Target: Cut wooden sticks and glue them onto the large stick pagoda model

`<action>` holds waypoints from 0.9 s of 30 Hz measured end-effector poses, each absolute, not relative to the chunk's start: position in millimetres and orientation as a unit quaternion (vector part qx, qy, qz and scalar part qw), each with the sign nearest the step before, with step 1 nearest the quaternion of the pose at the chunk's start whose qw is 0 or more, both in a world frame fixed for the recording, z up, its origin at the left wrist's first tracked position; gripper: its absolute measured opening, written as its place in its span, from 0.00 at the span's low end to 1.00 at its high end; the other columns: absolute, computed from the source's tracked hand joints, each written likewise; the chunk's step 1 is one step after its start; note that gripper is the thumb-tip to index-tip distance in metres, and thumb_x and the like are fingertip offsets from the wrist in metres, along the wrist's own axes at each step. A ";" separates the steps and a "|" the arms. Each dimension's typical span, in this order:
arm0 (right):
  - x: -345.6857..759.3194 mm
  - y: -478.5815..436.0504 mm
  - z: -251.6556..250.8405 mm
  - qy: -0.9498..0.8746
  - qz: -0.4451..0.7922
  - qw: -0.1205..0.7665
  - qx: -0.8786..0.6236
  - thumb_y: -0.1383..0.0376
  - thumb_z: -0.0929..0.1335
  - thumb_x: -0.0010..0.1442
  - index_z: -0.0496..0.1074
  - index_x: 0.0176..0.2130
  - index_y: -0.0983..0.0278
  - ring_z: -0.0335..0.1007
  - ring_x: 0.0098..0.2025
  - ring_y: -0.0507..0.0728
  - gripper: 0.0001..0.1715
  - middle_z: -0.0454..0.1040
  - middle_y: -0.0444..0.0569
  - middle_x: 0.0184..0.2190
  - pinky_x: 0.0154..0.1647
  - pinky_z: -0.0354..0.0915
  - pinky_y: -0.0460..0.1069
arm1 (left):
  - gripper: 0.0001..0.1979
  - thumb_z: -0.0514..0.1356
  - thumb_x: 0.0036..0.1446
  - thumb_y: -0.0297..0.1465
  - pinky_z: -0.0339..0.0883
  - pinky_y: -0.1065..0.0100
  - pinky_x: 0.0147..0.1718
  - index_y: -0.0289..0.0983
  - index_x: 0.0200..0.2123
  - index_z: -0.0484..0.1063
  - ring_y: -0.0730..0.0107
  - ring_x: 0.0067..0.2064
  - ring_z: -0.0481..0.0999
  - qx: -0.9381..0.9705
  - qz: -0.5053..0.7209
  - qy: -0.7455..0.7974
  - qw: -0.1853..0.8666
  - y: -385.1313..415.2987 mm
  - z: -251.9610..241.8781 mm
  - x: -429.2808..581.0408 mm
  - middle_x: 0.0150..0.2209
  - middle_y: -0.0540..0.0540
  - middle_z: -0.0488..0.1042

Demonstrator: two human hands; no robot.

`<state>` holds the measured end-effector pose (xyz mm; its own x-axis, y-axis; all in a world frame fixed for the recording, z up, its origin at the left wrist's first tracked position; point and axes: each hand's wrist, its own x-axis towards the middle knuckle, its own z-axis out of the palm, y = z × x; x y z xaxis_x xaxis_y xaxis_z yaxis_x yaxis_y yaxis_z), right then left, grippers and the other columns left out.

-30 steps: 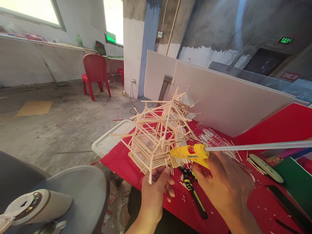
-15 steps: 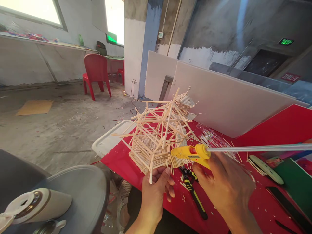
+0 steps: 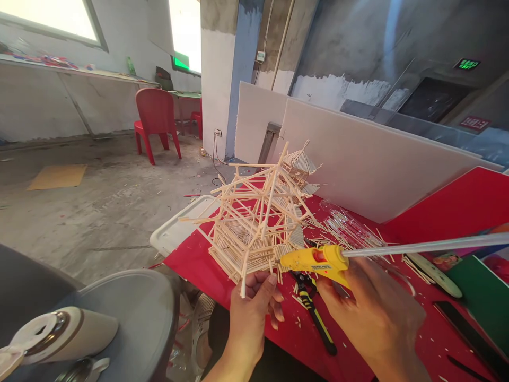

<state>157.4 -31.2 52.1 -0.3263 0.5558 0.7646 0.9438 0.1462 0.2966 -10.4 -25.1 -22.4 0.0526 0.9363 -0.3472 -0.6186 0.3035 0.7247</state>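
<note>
A pagoda-like model of thin wooden sticks (image 3: 238, 241) stands on the red tabletop. My left hand (image 3: 254, 302) is closed at its front lower corner, thumb and fingers pinching the edge; some fingertips are hidden under the sticks. In my right hand (image 3: 358, 302) is a yellow hot glue gun (image 3: 314, 260), a long clear glue stick (image 3: 421, 245) running out of its back. The gun's nozzle points left, close to the short sticks at the model's front right edge. Below the gun lie pliers (image 3: 316, 313) with black and yellow handles.
Loose sticks in a clear bag (image 3: 350, 228) lie right of the model. A dark phone (image 3: 469, 334) and a green board (image 3: 483, 297) are at the right. A grey stool (image 3: 147, 318) bears a white bottle (image 3: 75, 334). White panels (image 3: 358, 154) lean behind the table.
The glue gun and my right hand have shifted slightly right and down, the nozzle drawing a little away from the model. My left hand stays at the same corner.
</note>
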 end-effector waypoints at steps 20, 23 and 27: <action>158.5 -32.7 47.0 -0.721 -0.384 0.275 -0.506 0.64 0.71 0.60 0.74 0.37 0.64 0.70 0.28 0.55 0.05 0.77 0.47 0.28 0.30 0.60 0.51 | 0.18 0.71 0.46 0.41 0.57 0.78 0.11 0.34 0.28 0.70 0.77 0.14 0.68 0.204 0.567 0.421 0.678 -24.1 -19.4 -8.7 0.19 0.51 0.73; 160.3 -34.6 47.4 -0.722 -0.377 0.279 -0.508 0.64 0.70 0.60 0.73 0.35 0.63 0.70 0.27 0.55 0.04 0.76 0.46 0.27 0.29 0.60 0.50 | 0.18 0.71 0.46 0.41 0.56 0.78 0.11 0.34 0.27 0.70 0.78 0.14 0.67 0.206 0.566 0.423 0.677 -24.4 -17.8 -8.3 0.18 0.51 0.73; 164.3 -37.8 47.1 -0.717 -0.364 0.299 -0.514 0.66 0.71 0.59 0.70 0.33 0.62 0.71 0.27 0.54 0.05 0.76 0.46 0.27 0.29 0.60 0.50 | 0.18 0.70 0.47 0.42 0.55 0.78 0.11 0.34 0.27 0.70 0.78 0.13 0.67 0.209 0.568 0.424 0.674 -23.7 -19.6 -6.6 0.18 0.51 0.73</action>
<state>164.3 -37.8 47.1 -0.2933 0.5193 0.8027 0.9544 0.2079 0.2142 -6.6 -23.7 -19.6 -0.0038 0.9424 -0.3344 -0.5885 0.2683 0.7627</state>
